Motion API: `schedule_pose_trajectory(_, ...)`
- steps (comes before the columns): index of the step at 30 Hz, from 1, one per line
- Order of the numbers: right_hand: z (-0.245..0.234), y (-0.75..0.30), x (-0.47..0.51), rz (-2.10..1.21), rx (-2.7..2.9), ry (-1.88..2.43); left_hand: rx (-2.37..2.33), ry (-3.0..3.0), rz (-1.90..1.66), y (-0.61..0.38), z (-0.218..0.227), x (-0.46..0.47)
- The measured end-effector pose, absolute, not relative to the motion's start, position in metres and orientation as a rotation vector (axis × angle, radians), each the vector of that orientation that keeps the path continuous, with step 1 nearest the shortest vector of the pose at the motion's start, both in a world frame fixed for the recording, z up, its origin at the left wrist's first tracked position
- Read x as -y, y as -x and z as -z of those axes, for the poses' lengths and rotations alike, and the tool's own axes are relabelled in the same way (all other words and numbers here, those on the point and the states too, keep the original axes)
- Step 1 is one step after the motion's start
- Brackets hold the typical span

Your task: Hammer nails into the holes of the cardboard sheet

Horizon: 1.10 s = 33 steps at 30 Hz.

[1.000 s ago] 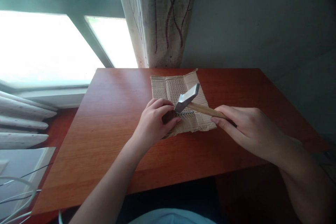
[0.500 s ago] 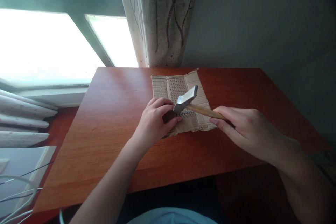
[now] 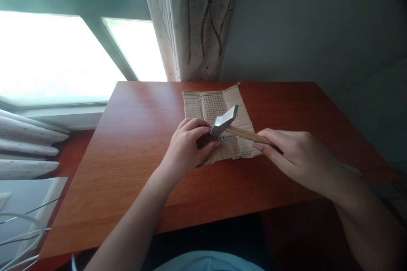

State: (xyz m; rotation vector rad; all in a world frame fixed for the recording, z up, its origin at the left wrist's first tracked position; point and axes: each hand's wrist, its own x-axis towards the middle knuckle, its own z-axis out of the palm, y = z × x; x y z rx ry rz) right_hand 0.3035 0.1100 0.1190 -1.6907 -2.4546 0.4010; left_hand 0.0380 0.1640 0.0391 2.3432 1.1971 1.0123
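Pale and dark cables (image 3: 29,259) trail at the far left, below the worktop's edge. The left hand (image 3: 189,142) covers the lower left of the cardboard (image 3: 243,125), fingers curled, thumb and forefinger bent toward each other; whether they pinch anything cannot be told. The hammer (image 3: 226,119) has its metal head just beside those fingertips, hiding part of the cardboard's perforated middle and a row of tiny dark bits (image 3: 227,136). The right hand (image 3: 295,156) is wrapped around its wooden handle.

A window (image 3: 57,51) glares at left, then comes a patterned curtain (image 3: 203,25), then a grey wall (image 3: 302,21). The worktop (image 3: 133,148) is reddish-brown wood.

Since a second ago, the left hand has stayed put; the hammer head's upper end sits slightly lower and further left.
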Motion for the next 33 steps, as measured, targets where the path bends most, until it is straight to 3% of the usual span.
schedule_pose_trajectory(33,-0.121,-0.308,-0.106,-0.559,2.278,1.749,-1.194,-2.308,-1.027,-0.038,-0.038,-0.164)
